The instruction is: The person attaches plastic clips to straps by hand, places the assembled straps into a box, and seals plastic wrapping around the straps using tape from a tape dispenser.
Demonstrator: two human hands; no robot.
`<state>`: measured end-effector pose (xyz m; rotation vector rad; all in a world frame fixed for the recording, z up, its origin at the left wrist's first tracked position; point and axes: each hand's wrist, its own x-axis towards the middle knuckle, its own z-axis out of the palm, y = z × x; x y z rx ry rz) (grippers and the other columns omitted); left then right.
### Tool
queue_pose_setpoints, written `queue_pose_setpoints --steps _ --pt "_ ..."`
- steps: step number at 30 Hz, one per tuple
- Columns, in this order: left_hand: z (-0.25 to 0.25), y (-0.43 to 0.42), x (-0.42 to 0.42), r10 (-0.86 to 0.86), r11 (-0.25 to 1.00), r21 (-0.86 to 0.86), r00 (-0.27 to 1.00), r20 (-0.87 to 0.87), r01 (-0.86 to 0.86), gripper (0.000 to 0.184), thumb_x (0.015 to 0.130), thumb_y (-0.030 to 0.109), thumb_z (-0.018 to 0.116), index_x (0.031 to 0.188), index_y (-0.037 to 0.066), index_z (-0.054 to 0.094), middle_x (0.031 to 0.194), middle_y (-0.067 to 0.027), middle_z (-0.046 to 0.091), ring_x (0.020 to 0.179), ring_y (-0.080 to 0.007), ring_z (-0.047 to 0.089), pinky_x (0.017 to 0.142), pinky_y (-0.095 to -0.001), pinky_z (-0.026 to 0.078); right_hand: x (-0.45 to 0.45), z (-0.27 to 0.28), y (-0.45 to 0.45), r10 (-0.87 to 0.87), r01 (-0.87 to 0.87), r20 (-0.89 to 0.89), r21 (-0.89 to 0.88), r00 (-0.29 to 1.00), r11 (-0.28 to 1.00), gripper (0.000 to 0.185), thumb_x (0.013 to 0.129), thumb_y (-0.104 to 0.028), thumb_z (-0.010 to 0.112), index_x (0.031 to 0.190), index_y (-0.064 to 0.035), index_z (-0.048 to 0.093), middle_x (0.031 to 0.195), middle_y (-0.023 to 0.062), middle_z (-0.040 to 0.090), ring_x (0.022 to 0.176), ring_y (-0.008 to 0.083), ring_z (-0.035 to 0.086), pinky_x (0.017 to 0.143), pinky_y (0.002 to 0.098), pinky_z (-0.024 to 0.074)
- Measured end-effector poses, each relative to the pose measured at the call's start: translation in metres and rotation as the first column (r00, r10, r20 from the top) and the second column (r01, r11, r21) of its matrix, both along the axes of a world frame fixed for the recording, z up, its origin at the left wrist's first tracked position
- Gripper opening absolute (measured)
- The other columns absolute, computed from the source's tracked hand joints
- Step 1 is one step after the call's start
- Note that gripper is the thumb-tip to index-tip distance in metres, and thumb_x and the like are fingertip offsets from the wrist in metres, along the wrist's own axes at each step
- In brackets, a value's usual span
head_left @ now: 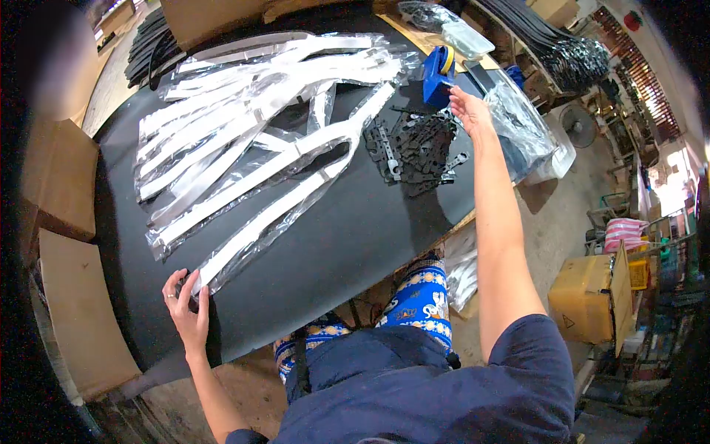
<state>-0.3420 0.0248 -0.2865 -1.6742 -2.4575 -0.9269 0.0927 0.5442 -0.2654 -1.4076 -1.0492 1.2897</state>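
At the near left edge of the dark table, my left hand (186, 311) has its fingers stretched and spread at the end of a white strip in a clear plastic sleeve (255, 222). My right hand (471, 112) reaches to the far right, fingertips pinched at the front of a blue tape dispenser (436, 80) holding a yellow-cored roll; the tape between the fingers is barely visible. Just left of that hand lies a pile of black plastic hangers or clips (414, 152), some with metal parts. More sleeved white strips (237, 111) fan out across the table.
Cardboard boxes (81, 311) border the table on the left. Clear plastic bags (518, 122) lie past its right edge, near bundled black strips (547, 44). On the floor at right are a fan (577, 124) and an open carton (584, 296).
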Motion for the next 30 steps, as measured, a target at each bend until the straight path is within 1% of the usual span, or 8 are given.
queue_pose_setpoints --steps 5,8,10,13,19,22,29,30 --pt "-0.001 0.000 -0.002 -0.010 1.000 0.007 1.000 -0.011 0.010 0.030 0.083 0.007 0.065 0.113 0.007 0.065 0.120 -0.0116 0.053 0.116 -0.0275 0.047 0.099 -0.0384 0.037 -0.007 0.002 -0.007 -0.024 0.023 -0.051 -0.008 0.998 1.000 0.025 0.084 -0.024 0.072 0.096 -0.0027 0.067 0.086 0.0059 0.066 0.074 0.0140 0.059 0.067 0.0261 0.0494" --pt "-0.001 0.000 -0.001 -0.017 1.000 0.012 1.000 -0.009 0.017 0.030 0.083 0.007 0.065 0.113 0.007 0.065 0.120 -0.0115 0.053 0.116 -0.0275 0.047 0.099 -0.0383 0.037 -0.007 0.000 -0.007 -0.036 0.036 -0.070 0.005 0.997 0.999 0.023 0.084 -0.020 0.071 0.095 -0.0011 0.067 0.084 0.0082 0.066 0.072 0.0152 0.060 0.066 0.0268 0.0504" --pt "0.000 0.000 -0.001 -0.017 1.000 0.015 1.000 0.003 0.017 0.030 0.083 0.007 0.065 0.113 0.007 0.065 0.120 -0.0114 0.053 0.116 -0.0276 0.047 0.099 -0.0383 0.037 -0.007 -0.005 -0.006 -0.035 0.035 -0.136 -0.006 0.990 0.999 0.021 0.083 -0.018 0.071 0.093 -0.0006 0.066 0.082 0.0103 0.066 0.069 0.0165 0.061 0.064 0.0278 0.0514" --pt "0.001 0.000 -0.001 -0.019 1.000 0.012 1.000 0.005 0.019 0.030 0.083 0.007 0.065 0.114 0.007 0.065 0.120 -0.0114 0.053 0.116 -0.0278 0.047 0.099 -0.0383 0.036 -0.006 -0.015 -0.003 -0.056 0.058 -0.175 0.009 0.983 0.998 0.021 0.081 -0.017 0.073 0.088 0.0018 0.067 0.079 0.0118 0.066 0.065 0.0175 0.061 0.058 0.0277 0.0509" --pt "0.001 0.001 -0.001 -0.021 1.000 0.004 1.000 0.005 0.021 0.030 0.083 0.008 0.065 0.114 0.007 0.065 0.120 -0.0115 0.053 0.116 -0.0279 0.047 0.100 -0.0383 0.036 -0.007 -0.017 -0.004 -0.060 0.061 -0.261 -0.006 0.963 0.998 0.023 0.082 -0.019 0.072 0.087 0.0030 0.066 0.077 0.0128 0.066 0.062 0.0197 0.061 0.055 0.0294 0.0506" --pt "0.000 0.000 -0.001 -0.019 1.000 0.008 1.000 0.014 0.019 0.031 0.083 0.008 0.065 0.114 0.007 0.065 0.121 -0.0115 0.053 0.116 -0.0279 0.047 0.100 -0.0384 0.036 -0.004 -0.024 0.003 -0.039 0.033 -0.202 -0.034 0.979 0.999 0.024 0.083 -0.020 0.071 0.091 0.0016 0.065 0.078 0.0128 0.066 0.062 0.0201 0.062 0.052 0.0298 0.0492" --pt "0.001 0.000 -0.001 -0.013 1.000 0.004 1.000 0.002 0.013 0.030 0.083 0.008 0.065 0.113 0.008 0.065 0.121 -0.0114 0.053 0.117 -0.0282 0.047 0.100 -0.0387 0.036 -0.010 -0.013 -0.001 -0.032 0.000 -0.202 -0.159 0.979 0.987 0.018 0.086 -0.020 0.068 0.093 -0.0039 0.062 0.077 0.0107 0.064 0.060 0.0175 0.060 0.046 0.0273 0.0447" --pt "0.001 0.000 -0.001 -0.010 1.000 0.004 1.000 0.009 0.010 0.030 0.083 0.008 0.065 0.113 0.007 0.065 0.121 -0.0114 0.053 0.117 -0.0282 0.047 0.100 -0.0389 0.036 -0.011 -0.010 -0.001 -0.008 -0.043 -0.243 -0.203 0.970 0.978 0.016 0.086 -0.018 0.067 0.091 -0.0044 0.060 0.076 0.0103 0.063 0.058 0.0167 0.058 0.046 0.0265 0.0445"
